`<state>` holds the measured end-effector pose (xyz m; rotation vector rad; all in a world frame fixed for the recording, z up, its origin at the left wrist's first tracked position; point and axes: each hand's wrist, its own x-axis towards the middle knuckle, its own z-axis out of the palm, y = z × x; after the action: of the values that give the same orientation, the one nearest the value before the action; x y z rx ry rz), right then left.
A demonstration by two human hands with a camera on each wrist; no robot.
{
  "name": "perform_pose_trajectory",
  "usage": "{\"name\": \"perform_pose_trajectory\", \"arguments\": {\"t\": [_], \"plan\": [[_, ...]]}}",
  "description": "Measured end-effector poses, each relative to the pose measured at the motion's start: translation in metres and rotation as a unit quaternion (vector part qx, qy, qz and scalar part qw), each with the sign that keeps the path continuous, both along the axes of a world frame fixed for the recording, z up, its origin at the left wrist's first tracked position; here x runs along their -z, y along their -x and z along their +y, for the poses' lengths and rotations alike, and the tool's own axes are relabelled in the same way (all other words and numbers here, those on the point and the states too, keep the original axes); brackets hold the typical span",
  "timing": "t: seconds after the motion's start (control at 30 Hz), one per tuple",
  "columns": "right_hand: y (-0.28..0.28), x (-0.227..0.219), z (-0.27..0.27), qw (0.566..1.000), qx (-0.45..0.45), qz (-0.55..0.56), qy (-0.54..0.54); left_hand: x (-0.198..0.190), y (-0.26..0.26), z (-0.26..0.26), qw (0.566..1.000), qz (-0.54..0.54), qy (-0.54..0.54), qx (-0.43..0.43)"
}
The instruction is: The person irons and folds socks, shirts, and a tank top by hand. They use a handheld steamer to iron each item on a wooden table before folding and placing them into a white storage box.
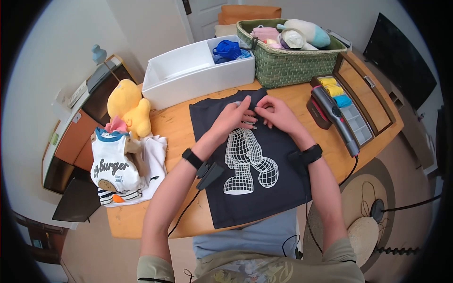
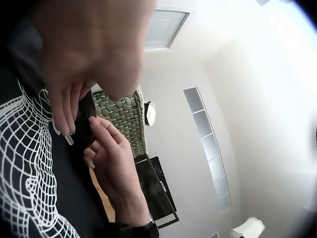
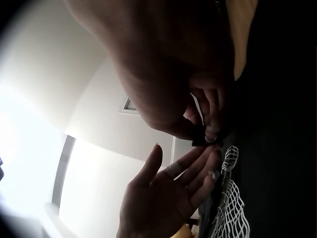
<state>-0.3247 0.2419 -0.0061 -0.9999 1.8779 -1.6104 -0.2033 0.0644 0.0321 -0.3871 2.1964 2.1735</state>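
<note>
A black T-shirt (image 1: 292, 179) with a white grid-patterned cartoon figure lies spread on the wooden table in front of me. Both hands are at its far part, above the figure's head. My right hand (image 1: 279, 113) pinches a bit of the black fabric between thumb and fingers, which the right wrist view shows closely. Beside it, my left hand (image 1: 232, 119) has its fingers stretched out over the shirt, fingertips right at the pinched cloth. In the right wrist view the left hand (image 3: 161, 203) shows its palm, thumb held apart from the straight fingers.
A white divided bin (image 1: 198, 82) with blue items and a green woven basket (image 1: 295, 68) stand behind the shirt. At left are a yellow plush toy (image 1: 127, 106) and white printed clothes (image 1: 115, 160). A grey hair styler (image 1: 336, 115) and a lidded compartment box (image 1: 361, 127) lie at right.
</note>
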Motion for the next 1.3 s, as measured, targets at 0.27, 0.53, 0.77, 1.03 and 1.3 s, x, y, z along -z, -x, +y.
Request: {"name": "perform_pose_trajectory", "arguments": {"t": [0.27,0.53,0.77,1.03,1.3], "plan": [[-0.015,-0.017,0.009,0.987,0.050,0.145,-0.044,0.042,0.047,-0.014,0.954,0.044,0.255,-0.154],[-0.062,-0.050,0.078,0.894,0.139,0.326,-0.275,0.057,0.044,-0.020,0.940,0.104,0.263,-0.190],[-0.144,-0.048,0.129,0.869,0.105,0.334,-0.349,0.052,0.042,-0.022,0.950,0.094,0.234,-0.182],[-0.188,-0.032,0.139,0.848,0.195,0.379,-0.316,0.046,0.039,-0.023,0.954,0.098,0.225,-0.174],[-0.226,-0.026,0.152,0.828,0.161,0.482,-0.237,0.056,0.050,-0.034,0.945,0.095,0.267,-0.161]]}}
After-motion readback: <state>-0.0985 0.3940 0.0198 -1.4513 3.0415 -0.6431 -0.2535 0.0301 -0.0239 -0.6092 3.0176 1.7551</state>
